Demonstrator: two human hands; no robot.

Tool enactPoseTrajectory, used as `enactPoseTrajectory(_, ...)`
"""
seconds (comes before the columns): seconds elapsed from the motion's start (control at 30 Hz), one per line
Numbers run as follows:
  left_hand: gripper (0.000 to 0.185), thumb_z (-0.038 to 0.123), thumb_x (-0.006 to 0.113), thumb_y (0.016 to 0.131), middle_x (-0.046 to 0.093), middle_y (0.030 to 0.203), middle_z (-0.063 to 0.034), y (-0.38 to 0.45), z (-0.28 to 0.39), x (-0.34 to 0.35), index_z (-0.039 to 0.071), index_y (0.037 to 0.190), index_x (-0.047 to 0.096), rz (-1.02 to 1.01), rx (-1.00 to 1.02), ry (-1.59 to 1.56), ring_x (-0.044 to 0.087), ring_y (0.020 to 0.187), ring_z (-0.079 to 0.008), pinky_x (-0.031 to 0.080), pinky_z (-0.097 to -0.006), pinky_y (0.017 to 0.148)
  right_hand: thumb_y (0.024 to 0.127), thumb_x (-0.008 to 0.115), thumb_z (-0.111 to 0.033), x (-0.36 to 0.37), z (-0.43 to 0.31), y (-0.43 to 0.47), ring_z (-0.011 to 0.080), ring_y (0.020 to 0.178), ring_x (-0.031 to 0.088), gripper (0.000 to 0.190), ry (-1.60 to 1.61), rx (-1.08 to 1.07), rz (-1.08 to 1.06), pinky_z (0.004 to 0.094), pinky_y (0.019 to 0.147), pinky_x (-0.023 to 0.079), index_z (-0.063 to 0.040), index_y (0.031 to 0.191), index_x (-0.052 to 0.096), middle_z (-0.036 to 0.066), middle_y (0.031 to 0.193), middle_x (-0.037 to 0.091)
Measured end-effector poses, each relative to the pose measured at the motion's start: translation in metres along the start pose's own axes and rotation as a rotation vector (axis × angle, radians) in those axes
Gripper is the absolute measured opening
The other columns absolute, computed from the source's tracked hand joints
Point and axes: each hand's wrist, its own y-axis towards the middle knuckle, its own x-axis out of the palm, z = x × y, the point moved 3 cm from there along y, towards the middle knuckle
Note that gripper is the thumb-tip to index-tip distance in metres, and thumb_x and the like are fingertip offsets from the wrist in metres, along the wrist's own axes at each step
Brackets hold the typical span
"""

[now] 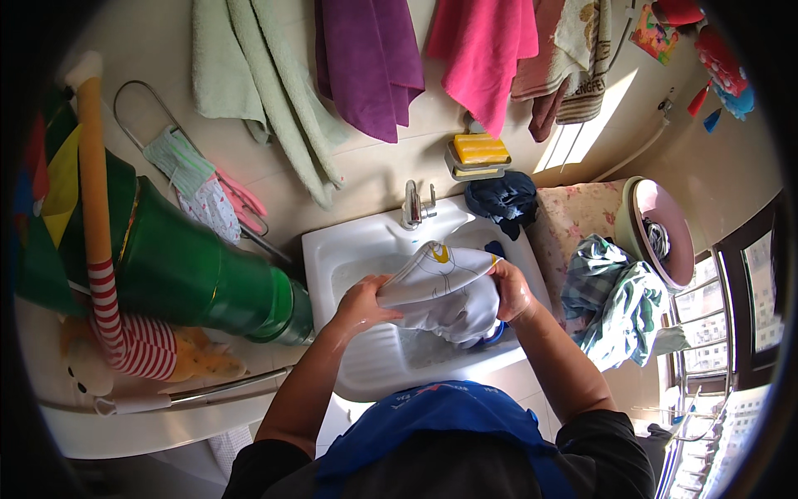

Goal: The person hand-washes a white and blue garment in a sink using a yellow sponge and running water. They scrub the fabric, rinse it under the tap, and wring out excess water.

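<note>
A wet white cloth garment [446,293] with a printed line drawing and yellow patches is stretched between my two hands, above the basin of a white ceramic sink [368,368]. My left hand [368,304] grips its left edge, and my right hand [512,290] holds its right edge. Water stands in the basin below. Something blue shows partly behind and under the garment at the right; its kind cannot be told. The chrome faucet [412,206] rises at the back of the sink. A bundle of dark blue cloth [502,198] lies on the sink's back right corner.
Yellow soap [480,150] sits in a wall dish [458,168]. Towels, including a purple one [371,62], hang above. At right, checked cloth [614,299] lies beside a pink basin [679,249] on a floral-covered surface [576,206]. A large green object [187,256] and a striped plush toy [149,346] stand left.
</note>
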Motion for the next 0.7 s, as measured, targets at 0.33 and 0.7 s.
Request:
enactPoseTrajectory(0.33,0.101,0.055,0.069,0.078,0.026,0.151,-0.0167,-0.002,-0.068,0.116,0.007,0.149,0.017,-0.142,-0.483,-1.275,0.027,0.139,-0.033,0.024,-0.0483,0.113,0.075,0.045,-0.018,0.023,-0.017,-0.038,0.0345,0.108,0.058,0.054,0.449,-0.162,-0.259,0.0459,0.098,0.045,0.001,0.124,0.053,0.019,0.119,0.06)
enactPoseTrajectory(0.7,0.046,0.031,0.051,0.094,0.057,0.125,-0.0134,-0.007,-0.061,0.08,-0.003,0.125,0.052,-0.142,-0.138,-1.349,0.054,0.118,-0.0258,0.04,-0.0419,0.103,0.076,0.044,-0.02,-0.006,-0.024,-0.034,0.0341,0.095,0.064,0.048,0.55,-0.268,-0.035,0.0459,0.092,0.05,0.003,0.116,0.057,0.02,0.108,0.065)
